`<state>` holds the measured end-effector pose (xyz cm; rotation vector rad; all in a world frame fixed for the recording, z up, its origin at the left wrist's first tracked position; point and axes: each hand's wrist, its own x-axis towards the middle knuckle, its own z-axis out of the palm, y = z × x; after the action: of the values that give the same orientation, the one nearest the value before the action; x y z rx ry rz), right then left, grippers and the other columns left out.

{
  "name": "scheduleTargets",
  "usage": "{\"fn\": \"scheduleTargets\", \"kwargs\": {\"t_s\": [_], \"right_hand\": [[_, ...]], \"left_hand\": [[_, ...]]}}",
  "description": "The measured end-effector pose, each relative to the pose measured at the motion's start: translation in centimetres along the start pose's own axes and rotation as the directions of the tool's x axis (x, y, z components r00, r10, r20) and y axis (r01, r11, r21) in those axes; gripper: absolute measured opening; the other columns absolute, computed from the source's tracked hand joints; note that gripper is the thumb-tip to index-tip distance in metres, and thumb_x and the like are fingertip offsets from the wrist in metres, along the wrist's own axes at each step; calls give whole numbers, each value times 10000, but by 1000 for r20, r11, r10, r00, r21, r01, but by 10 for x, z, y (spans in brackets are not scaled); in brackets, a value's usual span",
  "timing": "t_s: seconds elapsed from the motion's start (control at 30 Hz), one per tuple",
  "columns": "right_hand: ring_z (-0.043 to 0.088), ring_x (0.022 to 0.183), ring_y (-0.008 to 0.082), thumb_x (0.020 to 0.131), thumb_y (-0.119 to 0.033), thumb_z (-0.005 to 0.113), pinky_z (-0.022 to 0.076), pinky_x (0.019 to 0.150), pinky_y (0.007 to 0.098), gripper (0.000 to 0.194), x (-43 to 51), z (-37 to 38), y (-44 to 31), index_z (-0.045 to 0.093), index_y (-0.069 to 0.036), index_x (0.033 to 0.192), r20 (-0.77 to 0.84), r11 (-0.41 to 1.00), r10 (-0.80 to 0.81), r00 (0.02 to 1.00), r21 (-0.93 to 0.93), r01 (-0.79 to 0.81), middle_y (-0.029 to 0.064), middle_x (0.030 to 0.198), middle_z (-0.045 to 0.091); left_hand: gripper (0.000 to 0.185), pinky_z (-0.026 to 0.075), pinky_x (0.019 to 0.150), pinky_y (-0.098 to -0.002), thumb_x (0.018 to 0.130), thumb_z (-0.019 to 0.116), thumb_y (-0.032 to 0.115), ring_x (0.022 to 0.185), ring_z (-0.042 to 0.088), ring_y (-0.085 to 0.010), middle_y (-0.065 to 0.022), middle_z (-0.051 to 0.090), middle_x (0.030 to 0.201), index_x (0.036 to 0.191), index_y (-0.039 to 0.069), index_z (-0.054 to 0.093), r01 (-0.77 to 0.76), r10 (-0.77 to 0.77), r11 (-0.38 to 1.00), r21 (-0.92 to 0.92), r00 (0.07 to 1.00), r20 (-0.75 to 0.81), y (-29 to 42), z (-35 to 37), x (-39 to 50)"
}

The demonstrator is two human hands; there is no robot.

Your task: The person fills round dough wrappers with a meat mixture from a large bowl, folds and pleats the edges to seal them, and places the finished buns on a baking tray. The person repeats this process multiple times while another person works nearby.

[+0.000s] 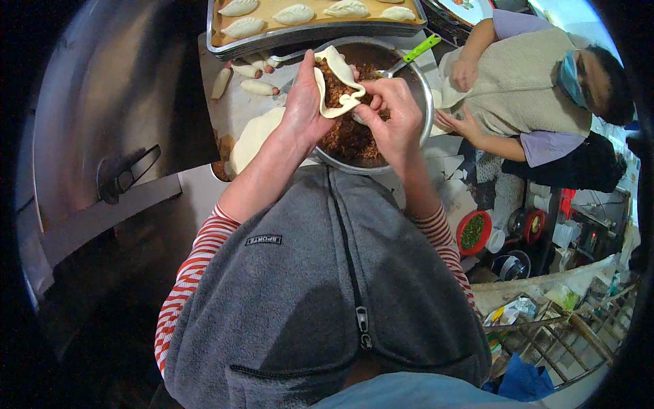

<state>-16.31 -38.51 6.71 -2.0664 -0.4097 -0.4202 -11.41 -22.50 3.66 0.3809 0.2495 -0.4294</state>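
A dough wrapper (334, 64) with brown minced filling (334, 92) lies across my left hand (305, 102), which cups it from the left and below. Fingers of my right hand (393, 115) pinch the near right edge, where the dough is folded into small pleats. The far part of the wrapper still stands apart, so the filling shows. Both hands are above a steel bowl (428, 112) of the same brown filling. A spoon with a green handle (421, 48) leans in that bowl, its tip hidden.
Pleated dumplings (294, 14) line a tray (317, 33) at the far side. Sausage rolls (259, 87) and a dough sheet (255, 140) lie on the left. At right, a masked co-worker (521, 87) handles dough. A red bowl (473, 232) holds chopped greens. A steel door (127, 102) stands at left.
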Motion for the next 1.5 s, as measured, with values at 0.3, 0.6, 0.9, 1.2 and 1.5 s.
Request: {"fn": "scheduleTargets", "kwargs": {"t_s": [0.3, 0.6, 0.9, 1.2, 1.5], "right_hand": [[650, 793, 318, 741, 16, 769, 540, 664, 395, 268, -5, 3, -3, 649, 0, 980, -35, 968, -175, 984, -188, 165, 145, 939, 602], [632, 755, 268, 745, -18, 799, 524, 641, 348, 305, 3, 4, -6, 644, 16, 1006, -108, 974, -202, 973, -122, 189, 140, 953, 593], [613, 733, 233, 775, -27, 774, 511, 619, 328, 212, 9, -8, -14, 669, 4, 956, -51, 991, -98, 994, -91, 94, 119, 920, 611], [648, 807, 330, 788, -41, 757, 544, 666, 407, 226, 3, 6, -23, 653, 8, 982, -97, 936, -220, 971, -301, 182, 144, 938, 610], [591, 687, 209, 808, -34, 763, 479, 597, 315, 142, 12, -10, -24, 659, 5, 896, -70, 998, -55, 996, -46, 52, 113, 874, 612]], "left_hand": [[804, 401, 1102, -462, 975, 334, 674, 1186, 583, -321, -193, 618, 1275, 1339, -20, 514, 5, -3, 1000, 16, 993, -116, 0, 25, -21], [675, 364, 1129, -465, 1007, 351, 572, 1255, 532, -297, -142, 574, 1342, 1350, 9, 493, -107, 107, 993, -46, 994, -8, -4, 41, -32], [614, 417, 1080, -452, 1025, 332, 539, 1194, 578, -272, -122, 610, 1277, 1310, 28, 518, -72, 73, 997, -9, 993, 88, -1, 43, -40], [554, 390, 1099, -425, 1023, 388, 497, 1231, 549, -241, -100, 603, 1303, 1295, 35, 528, -232, 231, 973, 15, 972, 37, -16, 41, -39], [538, 377, 1115, -451, 1007, 445, 477, 1246, 542, -247, -101, 606, 1307, 1315, 45, 537, -220, 220, 975, -5, 971, 96, -13, 43, -51]]}}
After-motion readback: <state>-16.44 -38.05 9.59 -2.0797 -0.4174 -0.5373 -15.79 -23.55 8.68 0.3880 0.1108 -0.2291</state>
